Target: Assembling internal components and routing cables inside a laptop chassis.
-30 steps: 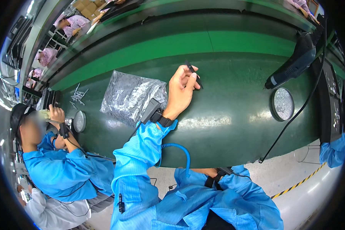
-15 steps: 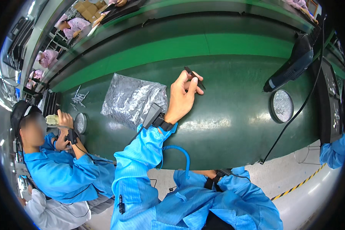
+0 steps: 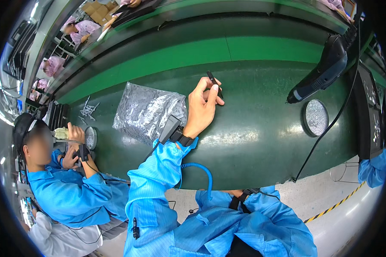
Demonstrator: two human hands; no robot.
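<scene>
Left hand pinches a slim black tool over a green table.
From left, a blue-sleeved co-worker (image 3: pixel 68 188) raises a pale part (image 3: pixel 61 133) near a round dish (image 3: pixel 90 138) and loose grey pieces (image 3: pixel 88 110); a silvery bag (image 3: pixel 148 111) lies beside the left hand (image 3: pixel 200 107), its thumb and fingers closed on the tool (image 3: pixel 211 77), above the table (image 3: pixel 253 162). The right hand is hidden at the table's edge, its grip impossible to tell. A black driver (image 3: pixel 321 70) hangs near a second dish (image 3: pixel 316 118).
</scene>
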